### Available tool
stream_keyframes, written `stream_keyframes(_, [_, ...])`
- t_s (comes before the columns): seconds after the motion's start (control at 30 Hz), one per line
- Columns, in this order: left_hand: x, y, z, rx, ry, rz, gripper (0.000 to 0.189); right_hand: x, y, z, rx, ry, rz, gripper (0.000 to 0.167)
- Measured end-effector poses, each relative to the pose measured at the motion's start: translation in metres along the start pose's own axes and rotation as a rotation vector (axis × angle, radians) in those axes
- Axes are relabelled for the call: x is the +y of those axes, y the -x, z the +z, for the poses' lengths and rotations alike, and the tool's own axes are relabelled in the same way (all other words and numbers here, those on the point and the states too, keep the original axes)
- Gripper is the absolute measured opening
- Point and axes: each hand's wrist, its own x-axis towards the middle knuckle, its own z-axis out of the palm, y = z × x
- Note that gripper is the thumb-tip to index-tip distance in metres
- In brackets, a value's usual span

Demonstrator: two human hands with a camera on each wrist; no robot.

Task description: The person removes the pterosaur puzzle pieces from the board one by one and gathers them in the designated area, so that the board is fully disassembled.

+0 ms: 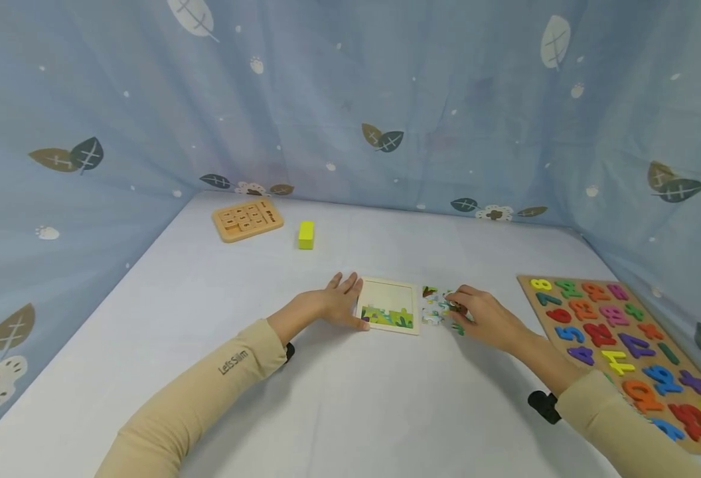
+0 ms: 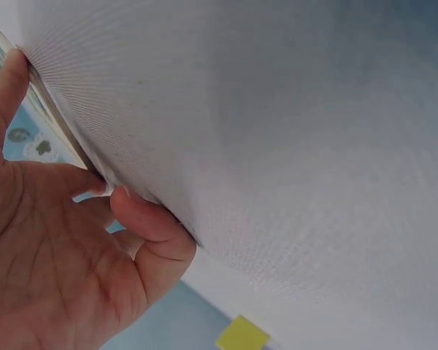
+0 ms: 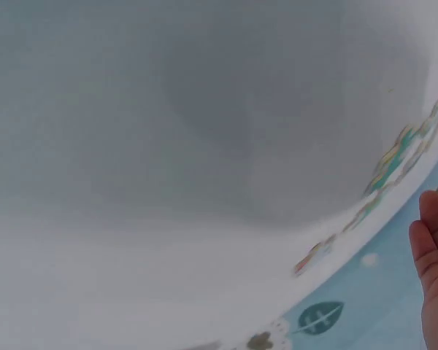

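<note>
A wooden jigsaw tray (image 1: pixel 389 295) lies on the white table, its lower part filled with joined green pieces (image 1: pixel 386 318). My left hand (image 1: pixel 340 304) rests at the tray's left side, fingers extended along the edge and thumb by the lower left corner. In the left wrist view, this hand's fingertips (image 2: pixel 16 55) meet the tray's edge. Right of the tray, loose jigsaw pieces (image 1: pixel 431 315) lie close together. Above them my right hand (image 1: pixel 486 320) pinches a jigsaw piece (image 1: pixel 459 308), mostly hidden by the fingers. The right wrist view catches only part of that hand (image 3: pixel 436 248).
A board of coloured numbers (image 1: pixel 598 335) lies at the right, near the right forearm. Toward the back left are a wooden sliding number puzzle (image 1: pixel 247 219) and a yellow block (image 1: pixel 306 235). A patterned blue curtain (image 1: pixel 350 99) borders the table at the back and sides.
</note>
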Motion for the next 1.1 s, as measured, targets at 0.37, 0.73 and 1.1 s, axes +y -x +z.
stream_keyframes(0.37, [0.002, 0.001, -0.001, -0.008, 0.009, 0.007, 0.098, 0.024, 0.030, -0.007, 0.072, 0.053, -0.034, 0.020])
stream_keyframes(0.73, [0.003, 0.002, -0.003, -0.007, 0.017, 0.026, 0.097, 0.037, 0.050, -0.011, 0.050, 0.093, 0.006, 0.022])
stream_keyframes(1.1, [0.003, 0.002, -0.003, -0.007, 0.013, 0.028, 0.097, 0.039, 0.050, -0.008, -0.026, 0.096, 0.089, 0.021])
